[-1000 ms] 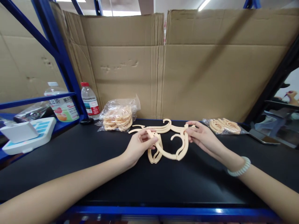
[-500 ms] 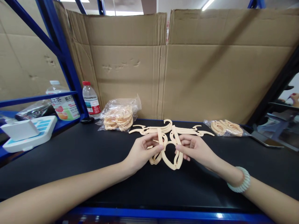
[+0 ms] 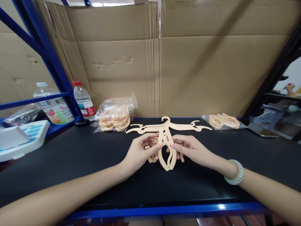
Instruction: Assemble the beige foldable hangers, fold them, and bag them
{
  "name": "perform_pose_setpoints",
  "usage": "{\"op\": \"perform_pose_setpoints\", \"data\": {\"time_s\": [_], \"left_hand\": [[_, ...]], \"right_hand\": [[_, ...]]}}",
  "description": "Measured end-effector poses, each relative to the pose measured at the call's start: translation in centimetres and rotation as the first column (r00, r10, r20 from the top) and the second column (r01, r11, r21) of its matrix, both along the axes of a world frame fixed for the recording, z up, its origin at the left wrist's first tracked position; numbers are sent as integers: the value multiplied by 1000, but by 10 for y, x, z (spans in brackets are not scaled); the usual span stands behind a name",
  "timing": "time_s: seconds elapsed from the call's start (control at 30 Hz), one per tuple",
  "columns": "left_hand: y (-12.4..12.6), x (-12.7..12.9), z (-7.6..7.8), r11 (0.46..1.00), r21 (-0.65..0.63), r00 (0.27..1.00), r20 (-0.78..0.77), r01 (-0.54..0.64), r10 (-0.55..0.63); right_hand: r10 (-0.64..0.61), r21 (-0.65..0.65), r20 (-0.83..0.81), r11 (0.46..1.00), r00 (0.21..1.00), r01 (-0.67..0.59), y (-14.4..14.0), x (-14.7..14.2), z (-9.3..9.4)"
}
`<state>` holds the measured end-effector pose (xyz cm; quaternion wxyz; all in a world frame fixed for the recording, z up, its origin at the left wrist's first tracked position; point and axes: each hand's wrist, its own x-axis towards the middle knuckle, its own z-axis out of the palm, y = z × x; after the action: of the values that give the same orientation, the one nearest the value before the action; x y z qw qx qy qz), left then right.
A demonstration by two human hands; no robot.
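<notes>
Left hand point(image 3: 141, 152): pinching one side of the folded hanger point(image 3: 173, 161) between thumb and fingers.
Right hand point(image 3: 191, 149): grasping the opposite side the same way.
Folded hanger: between both hands, over the black tabletop point(image 3: 188, 188) — narrowed to a loop.
Beige piece point(image 3: 152, 159): just behind the left hand, mostly hidden — probably another hanger.
Spread hanger point(image 3: 183, 126): lying beyond the hands, hook toward the cardboard point(image 3: 199, 78).
Bagged pieces point(image 3: 115, 117): stacked at left rear, near a red-capped bottle point(image 3: 84, 102).

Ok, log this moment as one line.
left hand: holds folded hanger | right hand: holds same hanger | spread hangers: on table, behind
</notes>
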<state>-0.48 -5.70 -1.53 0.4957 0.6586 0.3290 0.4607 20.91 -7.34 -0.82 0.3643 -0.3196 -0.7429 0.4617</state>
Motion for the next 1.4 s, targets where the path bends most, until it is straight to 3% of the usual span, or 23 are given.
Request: {"op": "perform_pose_setpoints", "data": {"time_s": [0.23, 0.4, 0.5, 0.67, 0.83, 1.0, 1.17, 1.4], "left_hand": [[2, -1, -2, 998, 57, 999, -24, -26, 27], [10, -6, -4, 991, 125, 987, -151, -35, 54], [13, -8, -4, 973, 223, 962, -247, -57, 113], [12, -9, -3, 929, 370, 950, -279, -28, 140], [8, -10, -2, 882, 470, 918, -363, 34, 158], [6, -10, -1, 815, 562, 817, -532, 144, 223], [3, -11, -1, 814, 543, 696, -666, 205, 269], [2, -10, 1, 774, 573, 702, -667, 270, 250]], "right_hand": [[-14, -153, -23, 988, 1000, 10, 7, 2, -1], [-183, -244, -15, 954, 983, 174, 14, 12, -3], [-240, -226, 98, 940, 966, 257, 18, 19, -4], [-231, -59, 269, 965, 935, 255, 17, 21, -6], [-206, 207, 382, 969, 901, 134, 13, 23, -4], [-166, 508, 474, 854, 865, -114, 3, 22, 5], [-38, 476, 537, 838, 843, -266, -5, 16, 9], [-37, 415, 582, 873, 812, -257, -2, 20, 9]]}}
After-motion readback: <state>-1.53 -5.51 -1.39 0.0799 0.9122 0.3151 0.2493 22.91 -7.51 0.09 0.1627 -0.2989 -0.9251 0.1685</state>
